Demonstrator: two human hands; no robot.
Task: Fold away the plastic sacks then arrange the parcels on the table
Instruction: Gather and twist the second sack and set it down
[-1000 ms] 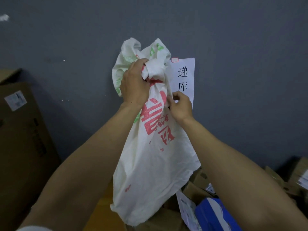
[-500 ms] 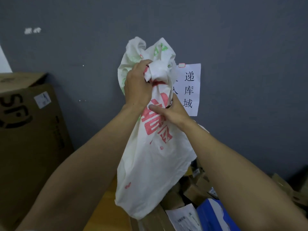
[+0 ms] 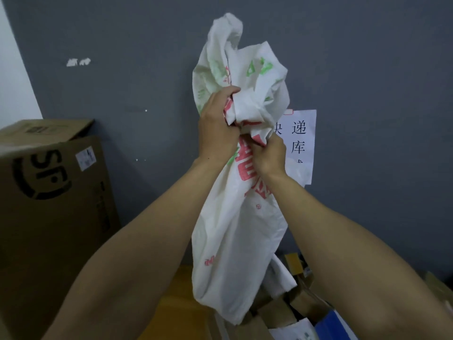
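Holding up a white plastic sack, printed in red and green, in front of a grey wall. Gripping its bunched upper part with the left hand, fingers curled tight round a wad of the plastic, crumpled top sticking up above the fist. Pinching a fold just below, at the red lettering, with the right hand, thumb and fingers closed on it, right beside the left hand. Below the hands, hanging loose and creased, the lower end reaching down to the parcels; touching them or not, cannot tell.

Behind the sack, on the wall to the right, a white paper notice with black characters, partly covered by the plastic. At the left, a big brown cardboard box with a round black logo and a small white label on its side.

Under the sack, a strip of orange-brown desk. At the near right, a heap of cardboard parcels, and in front of them a blue packet and a white packet.
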